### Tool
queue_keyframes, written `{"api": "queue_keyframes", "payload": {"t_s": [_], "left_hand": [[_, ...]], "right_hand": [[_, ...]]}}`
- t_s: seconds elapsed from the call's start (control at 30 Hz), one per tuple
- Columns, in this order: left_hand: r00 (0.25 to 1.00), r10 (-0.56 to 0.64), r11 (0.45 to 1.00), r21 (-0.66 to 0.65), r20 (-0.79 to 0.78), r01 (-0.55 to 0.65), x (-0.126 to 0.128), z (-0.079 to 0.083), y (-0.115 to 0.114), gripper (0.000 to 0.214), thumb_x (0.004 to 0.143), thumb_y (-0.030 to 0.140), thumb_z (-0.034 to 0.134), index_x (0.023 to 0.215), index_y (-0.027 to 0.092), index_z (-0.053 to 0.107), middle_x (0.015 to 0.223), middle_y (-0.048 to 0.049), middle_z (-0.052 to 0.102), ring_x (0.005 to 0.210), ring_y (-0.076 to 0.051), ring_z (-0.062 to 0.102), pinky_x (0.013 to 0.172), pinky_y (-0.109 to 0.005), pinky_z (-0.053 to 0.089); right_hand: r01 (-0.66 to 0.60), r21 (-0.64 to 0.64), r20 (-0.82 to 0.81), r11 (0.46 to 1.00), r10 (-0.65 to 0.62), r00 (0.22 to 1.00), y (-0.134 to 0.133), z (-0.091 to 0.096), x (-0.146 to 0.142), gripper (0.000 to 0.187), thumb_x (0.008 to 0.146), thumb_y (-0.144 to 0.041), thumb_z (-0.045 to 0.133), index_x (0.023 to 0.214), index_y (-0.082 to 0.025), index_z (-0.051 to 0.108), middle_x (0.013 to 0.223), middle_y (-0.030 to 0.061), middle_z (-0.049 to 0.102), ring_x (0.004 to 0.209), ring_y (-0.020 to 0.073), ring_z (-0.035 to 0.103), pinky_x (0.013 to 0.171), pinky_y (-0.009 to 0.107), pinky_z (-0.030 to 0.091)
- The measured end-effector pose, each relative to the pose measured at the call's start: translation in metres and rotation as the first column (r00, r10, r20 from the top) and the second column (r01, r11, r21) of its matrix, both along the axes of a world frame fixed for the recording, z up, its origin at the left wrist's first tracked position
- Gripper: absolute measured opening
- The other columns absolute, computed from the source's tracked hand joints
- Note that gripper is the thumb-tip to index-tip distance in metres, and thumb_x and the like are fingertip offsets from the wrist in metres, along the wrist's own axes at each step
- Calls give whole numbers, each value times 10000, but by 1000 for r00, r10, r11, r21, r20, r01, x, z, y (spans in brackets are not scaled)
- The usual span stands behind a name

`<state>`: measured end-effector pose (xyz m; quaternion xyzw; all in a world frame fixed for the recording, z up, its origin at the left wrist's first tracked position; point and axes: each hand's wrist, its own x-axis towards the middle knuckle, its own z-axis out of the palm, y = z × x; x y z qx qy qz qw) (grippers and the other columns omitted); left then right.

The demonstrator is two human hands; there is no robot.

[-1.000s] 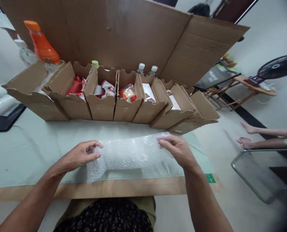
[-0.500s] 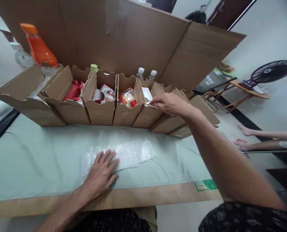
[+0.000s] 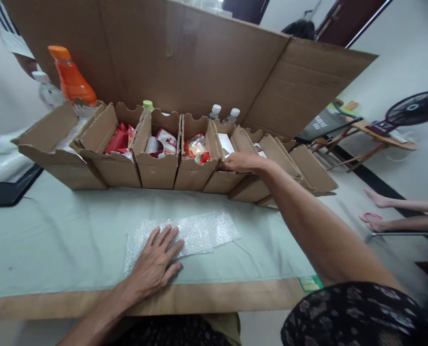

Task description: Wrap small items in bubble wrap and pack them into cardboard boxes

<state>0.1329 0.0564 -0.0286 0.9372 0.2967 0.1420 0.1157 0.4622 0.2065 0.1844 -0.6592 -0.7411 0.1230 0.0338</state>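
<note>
My left hand [image 3: 159, 257] lies flat with its fingers spread on a sheet of bubble wrap [image 3: 195, 233], near the front of the table. My right hand [image 3: 238, 163] reaches into a cardboard bin [image 3: 221, 181] that holds white cards or small boxes [image 3: 226, 144]. Its fingertips are down inside, behind the bin's front edge, so what they touch is hidden. Just left of it stands a bin with a red-and-clear food packet [image 3: 197, 148]. Farther left, other bins hold a red-and-white packet [image 3: 166, 142] and red packets [image 3: 119, 138].
Behind the bins rises a tall cardboard panel [image 3: 199, 62]. An orange bottle [image 3: 73, 79] and a clear bottle [image 3: 50, 91] stand at back left. A black tray [image 3: 12, 187] lies on the left. A fan [image 3: 411, 108] and another person's legs [image 3: 397, 202] are at the right.
My right hand has moved down and slightly left, deeper into the bin with the white items. My left hand stays flat on the bubble wrap. The view has shifted slightly.
</note>
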Motion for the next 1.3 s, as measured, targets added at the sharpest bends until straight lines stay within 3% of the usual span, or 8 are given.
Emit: {"api": "queue_keyframes", "payload": {"t_s": [0.13, 0.27, 0.47, 0.63, 0.83, 0.93, 1.07, 1.3], "left_hand": [[998, -18, 1000, 4, 63, 18, -2, -4, 0, 492, 970, 387, 618, 1438, 243, 572, 1591, -131, 503, 1506, -363, 400, 1220, -602, 315], [933, 79, 997, -37, 351, -71, 1, 6, -3, 493, 974, 316, 610, 1458, 248, 539, 1581, -146, 501, 1524, -359, 373, 1198, -583, 365], [744, 330, 892, -449, 581, -45, 12, 62, -28, 710, 890, 391, 729, 1534, 279, 451, 1546, -131, 531, 1388, -328, 551, 1146, -508, 470], [702, 535, 719, -690, 471, -86, 32, 78, -48, 1111, 662, 409, 905, 1600, 216, 343, 1607, -174, 459, 1471, -395, 449, 1199, -560, 394], [418, 829, 343, -928, 372, 146, 21, 76, -34, 528, 777, 478, 818, 1178, 150, 723, 1026, -95, 774, 926, -241, 734, 837, -357, 599], [355, 877, 198, -916, 325, 349, 15, 80, -28, 402, 715, 464, 872, 941, 149, 762, 865, -63, 769, 756, -199, 718, 634, -275, 568], [383, 877, 44, -844, 288, 534, 14, 82, -27, 351, 714, 403, 868, 950, 162, 771, 924, -79, 791, 942, -277, 756, 796, -356, 612], [461, 834, 14, -848, 302, 530, -18, 78, -14, 283, 743, 423, 785, 907, 193, 770, 933, -100, 809, 983, -347, 765, 920, -512, 605]], "right_hand": [[190, 253, -216, 949, -136, 967, -59, 54, 12, 375, 982, -384, 610, 702, -157, 710, 627, 15, 637, 572, 125, 533, 586, 271, 414], [248, 430, -557, 868, 38, 829, -137, 68, 1, 402, 961, -551, 633, 794, -193, 704, 711, -5, 595, 636, 110, 503, 602, 254, 397], [80, 74, -764, 994, 5, 645, -182, -12, -43, 514, 955, -648, 584, 730, -196, 678, 711, 16, 646, 669, 148, 585, 645, 280, 462], [-141, -120, -813, 983, -15, 582, -186, -57, -94, 399, 995, -520, 537, 849, -183, 694, 779, 28, 700, 738, 161, 636, 716, 289, 493], [-23, -112, -770, 993, -72, 634, -183, -73, -93, 341, 894, -532, 652, 891, -195, 698, 787, 19, 662, 752, 171, 598, 720, 311, 473], [55, -206, -806, 977, -201, 557, -185, -92, -88, 724, 783, -631, 752, 1358, -218, 597, 1084, 86, 692, 885, 218, 643, 826, 379, 523], [7, -300, -915, 954, -290, 282, -197, -124, -104, 1259, 649, -665, 865, 1639, -255, 202, 1510, 171, 521, 1297, 320, 581, 1108, 470, 438], [77, -395, -911, 916, -401, 99, -212, -145, -99, 894, 667, -523, 878, 1448, -298, 507, 1052, 51, 743, 962, 271, 716, 910, 415, 554]]}}
